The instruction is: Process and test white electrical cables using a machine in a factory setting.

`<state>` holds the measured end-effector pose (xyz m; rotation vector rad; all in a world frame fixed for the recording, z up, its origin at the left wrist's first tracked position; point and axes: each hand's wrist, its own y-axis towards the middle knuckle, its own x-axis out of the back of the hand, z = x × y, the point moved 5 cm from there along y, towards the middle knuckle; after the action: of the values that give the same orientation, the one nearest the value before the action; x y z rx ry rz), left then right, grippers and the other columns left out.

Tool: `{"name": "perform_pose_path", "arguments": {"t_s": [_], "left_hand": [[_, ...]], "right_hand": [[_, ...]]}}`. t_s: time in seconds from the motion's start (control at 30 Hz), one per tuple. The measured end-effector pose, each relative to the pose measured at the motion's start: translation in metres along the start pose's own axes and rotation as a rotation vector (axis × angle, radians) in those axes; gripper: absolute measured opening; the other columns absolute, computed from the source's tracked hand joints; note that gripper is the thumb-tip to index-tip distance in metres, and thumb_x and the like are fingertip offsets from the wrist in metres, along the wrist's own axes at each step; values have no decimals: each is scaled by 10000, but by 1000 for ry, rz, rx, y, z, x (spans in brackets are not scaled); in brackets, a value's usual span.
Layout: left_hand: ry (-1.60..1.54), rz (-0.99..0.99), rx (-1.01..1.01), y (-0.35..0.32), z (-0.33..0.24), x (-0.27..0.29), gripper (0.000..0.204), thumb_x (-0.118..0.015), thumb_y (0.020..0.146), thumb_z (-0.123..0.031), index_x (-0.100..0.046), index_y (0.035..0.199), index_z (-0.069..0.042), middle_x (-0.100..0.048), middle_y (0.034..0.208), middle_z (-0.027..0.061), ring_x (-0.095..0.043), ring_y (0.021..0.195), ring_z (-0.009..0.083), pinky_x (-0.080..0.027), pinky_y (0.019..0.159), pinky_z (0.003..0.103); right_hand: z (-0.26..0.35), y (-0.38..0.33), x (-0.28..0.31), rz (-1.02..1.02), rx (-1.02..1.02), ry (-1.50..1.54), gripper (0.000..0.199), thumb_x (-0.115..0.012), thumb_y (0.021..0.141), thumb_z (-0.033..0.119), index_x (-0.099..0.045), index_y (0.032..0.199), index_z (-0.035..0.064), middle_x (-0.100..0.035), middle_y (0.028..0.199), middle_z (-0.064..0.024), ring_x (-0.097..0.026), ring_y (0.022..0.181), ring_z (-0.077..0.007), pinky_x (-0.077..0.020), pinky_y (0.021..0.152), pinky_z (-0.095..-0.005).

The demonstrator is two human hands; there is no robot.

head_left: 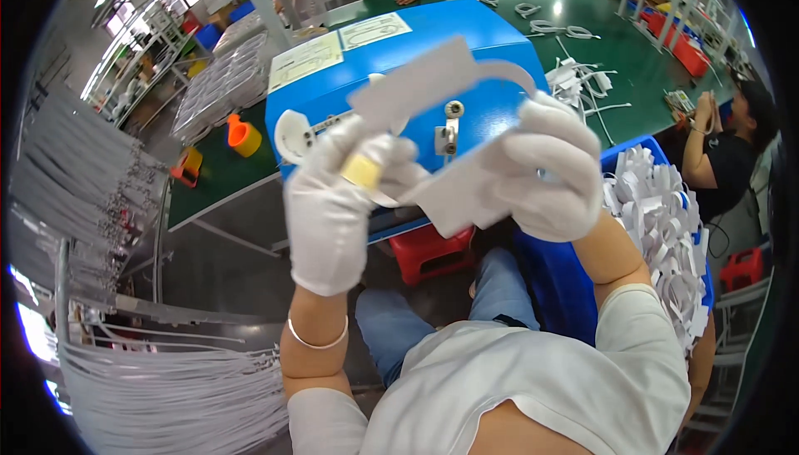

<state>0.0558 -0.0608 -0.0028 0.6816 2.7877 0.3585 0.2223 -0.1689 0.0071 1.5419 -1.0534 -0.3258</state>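
The right hand curls its fingers around a white strip that arcs over to the left hand, whose fingers bend against it; blur hides whether they pinch. A white flap spans between them. Below sits a red stool; right, a filled blue bin; beyond, a blue machine on the green table.

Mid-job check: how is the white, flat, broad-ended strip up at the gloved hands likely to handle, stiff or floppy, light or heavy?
The white, flat, broad-ended strip is probably flexible: its narrow part arcs toward the white-gloved right hand. The broad end may be stiffer, since it looks flat, not drooping. It's likely light, appearing thin, though blur hides the material.
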Motion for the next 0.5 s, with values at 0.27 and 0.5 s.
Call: {"name": "perform_pose_path", "arguments": {"t_s": [0.27,0.5], "left_hand": [[760,-380,-330,38,-33,60,253,-612,890,-98,-628,1114,18,-660,843,70,-593,694,120,-489,675,245],[884,-551,-494,37,-23,70,270,-682,851,-168,-646,1059,0,-619,848,62,-595,740,131,-474,691,245]], "right_hand": [[-54,9,-66,-180,-828,405,232,-596,890,87,-581,1112,19,-622,1033,-88,-556,1011,-137,-440,918,-299],[-62,6,-93,-30,-1005,566,245,-601,909,147,-575,1103,0,-634,955,-53,-516,584,-23,-434,438,-172]]}}
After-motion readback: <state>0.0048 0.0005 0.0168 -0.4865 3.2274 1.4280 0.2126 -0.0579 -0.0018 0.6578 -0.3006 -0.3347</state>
